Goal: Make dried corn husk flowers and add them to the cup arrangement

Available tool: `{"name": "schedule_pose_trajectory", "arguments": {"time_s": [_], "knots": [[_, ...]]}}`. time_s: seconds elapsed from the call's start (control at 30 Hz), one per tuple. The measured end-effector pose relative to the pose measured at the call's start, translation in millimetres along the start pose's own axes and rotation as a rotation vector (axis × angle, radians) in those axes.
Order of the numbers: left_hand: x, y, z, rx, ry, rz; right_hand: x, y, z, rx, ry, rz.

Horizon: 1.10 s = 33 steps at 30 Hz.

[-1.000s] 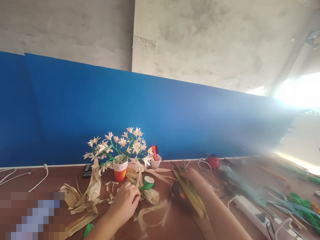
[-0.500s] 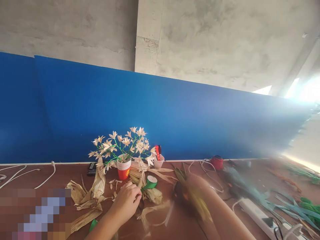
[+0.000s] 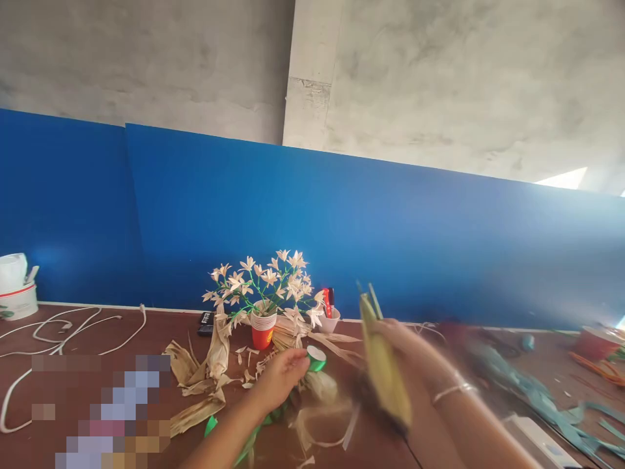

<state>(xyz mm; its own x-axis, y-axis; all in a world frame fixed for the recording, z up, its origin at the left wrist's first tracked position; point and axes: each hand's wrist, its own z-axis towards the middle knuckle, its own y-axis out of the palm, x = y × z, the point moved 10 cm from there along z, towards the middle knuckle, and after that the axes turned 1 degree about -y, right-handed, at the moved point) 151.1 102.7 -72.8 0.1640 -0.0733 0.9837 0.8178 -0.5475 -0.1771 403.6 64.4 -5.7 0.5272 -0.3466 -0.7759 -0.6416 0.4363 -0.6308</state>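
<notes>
My left hand [image 3: 280, 376] rests on the brown table [image 3: 122, 339] with its fingers curled together right beside a roll of green tape [image 3: 316, 357]; what they pinch, if anything, is hidden. My right hand [image 3: 405, 342] is raised and blurred, closed around a bundle of yellow-green husk leaves [image 3: 383, 365] that points up and away from me. Dried corn husks [image 3: 205, 381] lie scattered around my left hand. Behind them a red paper cup [image 3: 262, 328] holds a bouquet of cream husk flowers [image 3: 266, 280] on green stems.
A small white cup with a red tool [image 3: 330, 312] stands next to the bouquet. White cables [image 3: 63, 326] and a white container [image 3: 17, 290] lie at the left. A power strip [image 3: 541, 440] and green strips [image 3: 532, 391] sit at the right. A blue panel [image 3: 342, 228] backs the table.
My right hand has lifted the leaf bundle off the table and tilted it upright. The view has swung to the left. My left hand stays beside the green tape.
</notes>
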Motion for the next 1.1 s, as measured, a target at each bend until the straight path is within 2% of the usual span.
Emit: {"name": "schedule_pose_trajectory", "arguments": {"time_s": [0.07,0.13,0.2,0.3,0.37,0.47,0.6,0.77,0.87,0.97,1.1], "knots": [[-7,25,4,-0.152,-0.124,-0.311,-13,51,-21,-0.114,0.006,0.186],[-7,41,6,-0.287,-0.172,-0.405,-25,99,-39,-0.182,0.003,0.346],[-11,35,9,-0.306,-0.191,-0.273,-34,135,-51,-0.218,-0.002,0.487],[-18,5,17,-0.229,-0.169,0.056,-38,160,-54,-0.229,-0.006,0.656],[-18,-10,22,-0.213,-0.137,0.141,-33,158,-50,-0.207,-0.005,0.725],[-16,-29,29,-0.145,-0.06,0.314,-16,141,-41,-0.133,0.015,0.772],[-12,-40,37,-0.042,0.054,0.516,10,116,-33,-0.031,0.046,0.795],[-4,-35,53,0.084,0.245,1.018,25,109,-28,0.005,0.043,0.828],[-2,-26,68,0.148,0.265,1.111,27,108,-27,0.021,0.043,0.839],[-3,-11,80,0.157,0.269,1.154,25,101,-28,0.064,0.017,0.847],[-12,2,87,0.145,0.256,1.174,28,74,-32,0.276,-0.044,0.953]]}}
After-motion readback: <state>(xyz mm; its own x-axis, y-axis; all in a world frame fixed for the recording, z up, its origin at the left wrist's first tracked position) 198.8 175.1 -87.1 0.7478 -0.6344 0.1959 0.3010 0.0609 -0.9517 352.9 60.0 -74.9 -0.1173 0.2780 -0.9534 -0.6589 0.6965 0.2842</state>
